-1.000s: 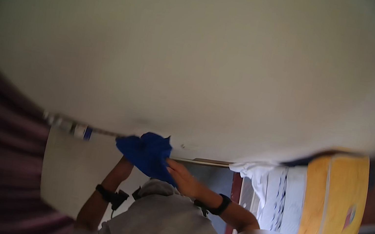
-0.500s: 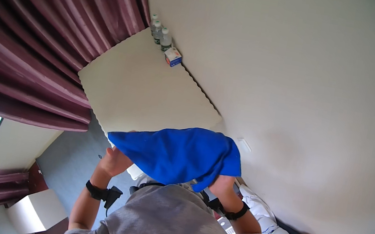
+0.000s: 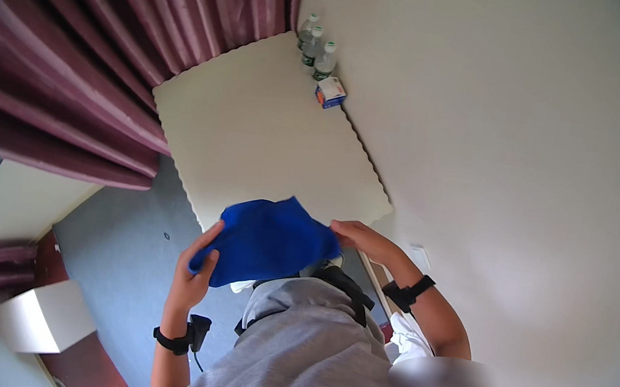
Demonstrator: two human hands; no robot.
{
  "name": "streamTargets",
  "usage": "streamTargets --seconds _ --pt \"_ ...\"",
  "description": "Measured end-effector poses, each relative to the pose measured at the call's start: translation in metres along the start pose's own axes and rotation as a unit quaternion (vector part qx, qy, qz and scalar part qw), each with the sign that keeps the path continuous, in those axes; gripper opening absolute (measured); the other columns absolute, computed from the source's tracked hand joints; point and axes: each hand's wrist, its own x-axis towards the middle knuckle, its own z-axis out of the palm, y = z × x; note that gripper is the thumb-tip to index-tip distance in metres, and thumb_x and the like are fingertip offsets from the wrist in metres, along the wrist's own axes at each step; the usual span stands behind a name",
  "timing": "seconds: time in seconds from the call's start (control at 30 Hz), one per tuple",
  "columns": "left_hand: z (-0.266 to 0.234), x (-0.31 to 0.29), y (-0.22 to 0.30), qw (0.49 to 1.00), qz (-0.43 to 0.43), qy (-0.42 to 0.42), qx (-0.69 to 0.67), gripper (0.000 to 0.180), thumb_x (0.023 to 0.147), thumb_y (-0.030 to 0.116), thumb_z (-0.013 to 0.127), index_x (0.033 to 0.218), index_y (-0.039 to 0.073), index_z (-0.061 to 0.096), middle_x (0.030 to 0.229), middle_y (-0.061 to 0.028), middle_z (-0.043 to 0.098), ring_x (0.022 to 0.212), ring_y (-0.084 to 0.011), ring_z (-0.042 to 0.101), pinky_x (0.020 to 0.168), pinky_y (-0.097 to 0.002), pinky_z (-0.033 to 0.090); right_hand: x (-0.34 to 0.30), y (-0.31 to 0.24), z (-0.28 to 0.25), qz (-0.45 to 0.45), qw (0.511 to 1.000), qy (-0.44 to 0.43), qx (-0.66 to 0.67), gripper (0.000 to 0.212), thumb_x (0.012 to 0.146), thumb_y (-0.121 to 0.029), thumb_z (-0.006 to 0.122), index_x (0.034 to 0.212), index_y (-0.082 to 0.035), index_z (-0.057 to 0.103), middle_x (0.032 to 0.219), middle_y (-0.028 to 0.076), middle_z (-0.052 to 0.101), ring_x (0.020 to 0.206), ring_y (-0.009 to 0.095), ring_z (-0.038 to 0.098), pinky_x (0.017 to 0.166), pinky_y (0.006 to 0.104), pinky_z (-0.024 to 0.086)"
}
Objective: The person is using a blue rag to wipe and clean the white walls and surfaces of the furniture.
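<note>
A piece of blue cloth [image 3: 269, 240] is stretched between my two hands, in front of my body and over the near edge of the table. My left hand [image 3: 198, 263] grips its left side, with the thumb on the near face and the fingers along the edge. At the cloth's right end, my right hand [image 3: 352, 235] pinches the edge; its fingertips are partly hidden. One corner of the cloth points up between the hands. What the cloth is exactly cannot be made out.
A pale table [image 3: 279, 131] with a wavy edge stands ahead. Three clear bottles [image 3: 324, 61] and a small box [image 3: 331, 93] sit at its far right corner by the wall. Purple curtains [image 3: 88, 50] hang at left. A white box-like piece [image 3: 46, 316] stands lower left.
The cloth is bunched smaller and its corner now points up. My right hand has risen from below the cloth to its right end. The view has shifted, moving the table rightward in the picture.
</note>
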Motion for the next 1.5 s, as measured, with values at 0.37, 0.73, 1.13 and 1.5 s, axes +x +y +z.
streamTargets --seconds 0.37,0.73,1.13,1.5 --pt "0.08 -0.014 0.064 0.95 0.009 -0.276 0.146 0.049 0.088 0.0 0.063 0.134 0.018 0.059 0.103 -0.0148 0.07 0.084 -0.0343 0.067 0.076 -0.037 0.052 0.022 -0.041 0.076 -0.464 0.722 -0.137 -0.494 0.083 0.07 -0.015 0.082 0.142 -0.013 0.042 0.133 0.016 0.049 0.122 0.033 0.051 0.102 0.0405 0.043" --pt "0.158 -0.013 0.088 0.955 -0.078 -0.21 0.197 0.043 0.089 0.005 0.064 0.129 0.021 0.063 0.095 -0.0155 0.07 0.073 -0.0312 0.063 0.073 -0.0366 0.051 -0.057 -0.019 -0.012 -0.297 0.729 -0.243 -0.567 0.05 0.077 -0.019 0.074 0.125 -0.014 0.059 0.088 0.012 0.068 0.081 0.032 0.067 0.072 0.0431 0.052" --pt "0.172 0.021 0.083 0.935 0.177 -0.084 0.297 0.047 0.064 -0.01 0.065 0.108 0.007 0.069 0.088 -0.0115 0.066 0.08 -0.0319 0.063 0.071 -0.0382 0.051 -0.11 -0.074 -0.053 -0.473 0.681 0.202 -0.521 0.028 0.07 -0.01 0.077 0.089 -0.01 0.057 0.071 0.003 0.062 0.074 0.027 0.061 0.074 0.0395 0.045" --pt "0.228 0.039 -0.159 0.956 -0.146 -0.076 0.242 0.022 0.085 0.015 0.068 0.103 0.003 0.067 0.088 -0.0177 0.066 0.08 -0.0352 0.063 0.069 -0.0418 0.051 -0.003 0.068 -0.108 -0.018 0.773 0.228 -0.591 0.027 0.08 -0.016 0.068 0.104 -0.008 0.058 0.091 0.013 0.067 0.084 0.034 0.067 0.069 0.0452 0.053"
